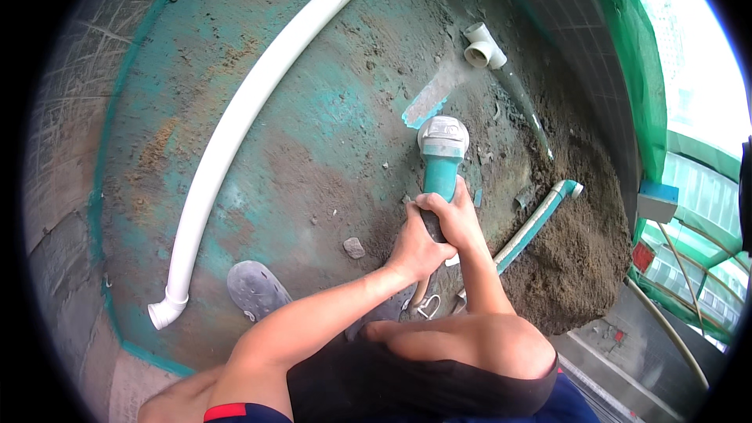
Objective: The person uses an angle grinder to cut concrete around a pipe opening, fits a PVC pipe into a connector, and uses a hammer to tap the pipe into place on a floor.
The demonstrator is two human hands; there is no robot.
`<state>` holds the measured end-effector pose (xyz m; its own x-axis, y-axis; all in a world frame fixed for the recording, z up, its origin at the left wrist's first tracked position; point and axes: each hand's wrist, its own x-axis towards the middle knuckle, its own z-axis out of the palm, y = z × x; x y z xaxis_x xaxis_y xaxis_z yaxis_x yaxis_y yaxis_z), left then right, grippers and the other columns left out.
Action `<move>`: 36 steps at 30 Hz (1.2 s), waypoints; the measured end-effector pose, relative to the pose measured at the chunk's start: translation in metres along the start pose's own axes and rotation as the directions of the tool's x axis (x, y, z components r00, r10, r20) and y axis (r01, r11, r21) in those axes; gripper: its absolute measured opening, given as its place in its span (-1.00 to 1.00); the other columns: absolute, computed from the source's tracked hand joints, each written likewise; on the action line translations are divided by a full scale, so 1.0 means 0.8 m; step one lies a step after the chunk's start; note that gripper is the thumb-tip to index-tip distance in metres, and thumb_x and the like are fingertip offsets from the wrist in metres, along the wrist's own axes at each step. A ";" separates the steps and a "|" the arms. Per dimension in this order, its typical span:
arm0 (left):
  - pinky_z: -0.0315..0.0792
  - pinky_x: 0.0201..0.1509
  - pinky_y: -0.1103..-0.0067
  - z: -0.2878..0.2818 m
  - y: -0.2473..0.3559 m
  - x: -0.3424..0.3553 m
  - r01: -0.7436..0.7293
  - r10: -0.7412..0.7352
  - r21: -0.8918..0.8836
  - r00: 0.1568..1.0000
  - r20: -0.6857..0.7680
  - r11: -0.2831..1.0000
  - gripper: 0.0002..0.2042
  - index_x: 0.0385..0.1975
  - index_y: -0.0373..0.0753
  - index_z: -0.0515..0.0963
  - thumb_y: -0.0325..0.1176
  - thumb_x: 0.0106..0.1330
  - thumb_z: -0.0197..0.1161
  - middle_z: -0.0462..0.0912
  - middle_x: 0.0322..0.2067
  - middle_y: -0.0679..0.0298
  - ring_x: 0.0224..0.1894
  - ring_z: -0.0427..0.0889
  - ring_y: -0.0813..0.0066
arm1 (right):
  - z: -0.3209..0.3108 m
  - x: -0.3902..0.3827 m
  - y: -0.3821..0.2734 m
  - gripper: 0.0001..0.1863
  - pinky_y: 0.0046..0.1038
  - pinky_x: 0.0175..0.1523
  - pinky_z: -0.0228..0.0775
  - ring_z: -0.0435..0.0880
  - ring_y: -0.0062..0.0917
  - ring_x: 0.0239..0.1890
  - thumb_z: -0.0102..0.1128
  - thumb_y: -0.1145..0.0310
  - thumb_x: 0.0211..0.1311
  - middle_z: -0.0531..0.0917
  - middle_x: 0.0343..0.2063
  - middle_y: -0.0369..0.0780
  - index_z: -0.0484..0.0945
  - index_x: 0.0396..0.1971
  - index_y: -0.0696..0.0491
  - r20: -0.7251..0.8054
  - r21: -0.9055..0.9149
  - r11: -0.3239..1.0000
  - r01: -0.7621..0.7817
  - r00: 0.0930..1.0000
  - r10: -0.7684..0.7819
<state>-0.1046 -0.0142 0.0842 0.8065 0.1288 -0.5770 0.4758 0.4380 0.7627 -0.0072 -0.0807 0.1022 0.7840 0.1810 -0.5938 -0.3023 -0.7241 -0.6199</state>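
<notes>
Both hands on the grinder, head pointing away from me.

My left hand (415,247) and right hand (450,215) wrap the grinder (441,164), whose long axis runs straight ahead across the floor (313,125). Its head sits near a pipe fitting (483,45); the long white pipe (243,121) lies well left, a stone (354,247) near my left wrist.

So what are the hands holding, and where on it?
Both the left hand and right hand grip a teal angle grinder by its rear handle body.
</notes>
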 end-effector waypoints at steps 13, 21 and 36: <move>0.51 0.16 0.31 0.011 -0.008 0.001 -0.065 0.063 -0.027 0.996 -0.059 0.998 -0.09 0.24 -0.42 0.11 -0.31 -0.09 0.54 0.52 0.04 -0.11 0.09 0.63 0.03 | -0.009 -0.001 -0.009 -0.33 -0.34 0.01 0.52 0.63 -0.42 -0.17 0.43 0.22 0.00 0.63 -0.21 -0.11 0.40 0.08 0.24 0.048 -0.029 0.999 0.014 0.999 -0.013; 0.53 0.13 0.28 0.009 -0.005 0.004 0.001 0.000 0.051 1.000 -0.013 0.999 -0.11 0.23 -0.44 0.11 -0.31 -0.07 0.52 0.56 0.00 -0.15 0.08 0.64 -0.05 | -0.007 0.002 0.000 -0.44 -0.43 -0.09 0.51 0.59 -0.54 -0.25 0.38 0.30 0.07 0.59 -0.27 -0.22 0.42 0.04 0.19 0.038 0.044 0.999 0.010 0.999 -0.012; 0.51 0.15 0.28 0.010 -0.014 0.003 -0.021 0.021 -0.010 0.999 -0.032 1.000 -0.14 0.20 -0.43 0.12 -0.30 -0.05 0.53 0.55 -0.03 -0.12 0.07 0.64 -0.01 | -0.008 0.002 0.007 -0.31 -0.32 0.00 0.51 0.62 -0.40 -0.18 0.44 0.17 0.00 0.62 -0.23 -0.14 0.42 0.08 0.23 0.067 0.038 0.999 0.001 0.998 -0.003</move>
<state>-0.1051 -0.0256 0.0767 0.8048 0.1663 -0.5698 0.4548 0.4441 0.7719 -0.0042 -0.0885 0.1011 0.7468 0.2275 -0.6250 -0.3223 -0.6982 -0.6392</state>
